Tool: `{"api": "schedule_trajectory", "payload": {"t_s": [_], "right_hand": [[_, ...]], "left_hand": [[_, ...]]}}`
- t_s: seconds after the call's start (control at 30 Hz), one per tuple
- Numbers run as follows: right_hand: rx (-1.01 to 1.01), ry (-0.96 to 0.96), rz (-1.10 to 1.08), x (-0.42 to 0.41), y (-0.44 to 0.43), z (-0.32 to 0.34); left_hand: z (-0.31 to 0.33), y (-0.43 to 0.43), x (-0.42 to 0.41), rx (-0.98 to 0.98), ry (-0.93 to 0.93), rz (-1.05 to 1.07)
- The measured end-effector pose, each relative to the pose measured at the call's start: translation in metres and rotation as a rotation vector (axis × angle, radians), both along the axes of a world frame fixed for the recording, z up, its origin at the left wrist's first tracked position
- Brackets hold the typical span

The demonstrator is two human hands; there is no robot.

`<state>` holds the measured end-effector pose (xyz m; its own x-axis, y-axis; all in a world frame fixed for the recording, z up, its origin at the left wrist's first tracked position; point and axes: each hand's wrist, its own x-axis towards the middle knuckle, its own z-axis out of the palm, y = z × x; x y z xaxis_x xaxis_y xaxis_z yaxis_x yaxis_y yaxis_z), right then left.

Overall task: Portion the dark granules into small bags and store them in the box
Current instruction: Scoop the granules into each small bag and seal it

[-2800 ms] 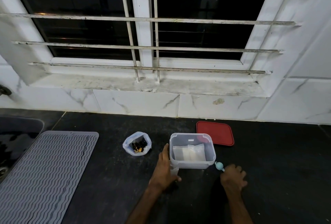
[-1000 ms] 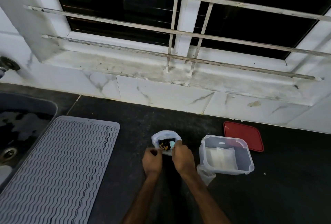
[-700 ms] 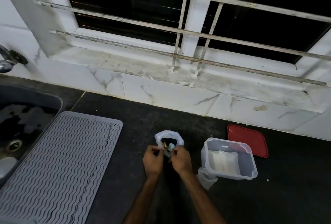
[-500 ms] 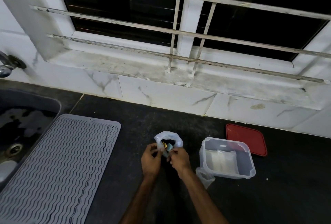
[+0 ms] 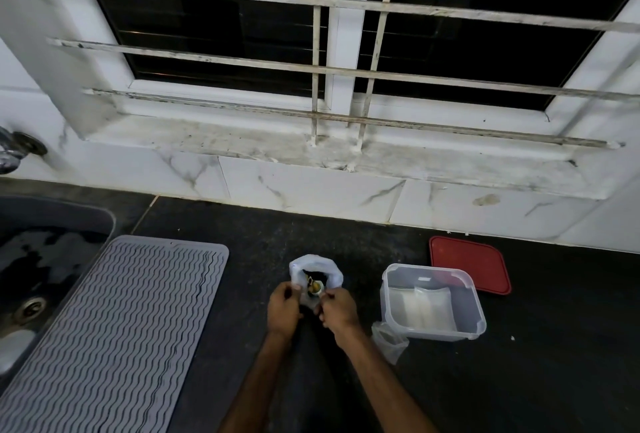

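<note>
Farthest left, a dark sink basin (image 5: pixel 52 259) is set into your black stone countertop (image 5: pixel 536 380), with a metal tap (image 5: pixel 10 155) on the wall above it. Beside the sink lies a grey rubber mat with wavy ridges (image 5: pixel 114 328). Near the centre stands a translucent plastic bag (image 5: pixel 317 264), its mouth open upward, with dark granules (image 5: pixel 311 275) visible inside. Your left hand (image 5: pixel 284 308) pinches the bag's near rim with curled fingers. Your right hand (image 5: pixel 339 308), just beside it, is also curled and pinching at that rim. A small pale object (image 5: pixel 316 289) shows between your fingertips, too small to identify. To the right of your right wrist, a small empty clear bag (image 5: pixel 389 339) lies crumpled, touching a clear rectangular plastic box (image 5: pixel 433 334). The box stands open and holds flat white packets (image 5: pixel 426 308). Just behind it, flat on the counter, is a red square lid (image 5: pixel 471 259). A barred white window (image 5: pixel 346 69) runs along the back wall.
</note>
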<state>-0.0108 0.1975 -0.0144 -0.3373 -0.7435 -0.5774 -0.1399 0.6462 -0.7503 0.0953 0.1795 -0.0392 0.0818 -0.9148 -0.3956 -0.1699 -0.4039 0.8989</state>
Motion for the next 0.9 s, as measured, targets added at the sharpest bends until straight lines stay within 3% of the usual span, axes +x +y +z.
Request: {"api": "schedule_trajectory", "payload": {"t_s": [0.27, 0.5, 0.67, 0.9], "right_hand": [[0.016, 0.008, -0.058, 0.001, -0.006, 0.005], [0.026, -0.096, -0.046, 0.000, 0.001, 0.007], [0.057, -0.169, -0.047, -0.010, 0.002, 0.014], [-0.047, 0.311, 0.110, -0.012, 0.001, 0.005]], "left_hand": [[0.005, 0.007, 0.005, -0.026, -0.029, -0.065], [0.008, 0.001, 0.009, 0.062, 0.134, 0.026], [0.006, -0.001, 0.009, 0.058, 0.143, 0.022], [-0.006, 0.005, 0.008, -0.033, 0.028, -0.003]]}}
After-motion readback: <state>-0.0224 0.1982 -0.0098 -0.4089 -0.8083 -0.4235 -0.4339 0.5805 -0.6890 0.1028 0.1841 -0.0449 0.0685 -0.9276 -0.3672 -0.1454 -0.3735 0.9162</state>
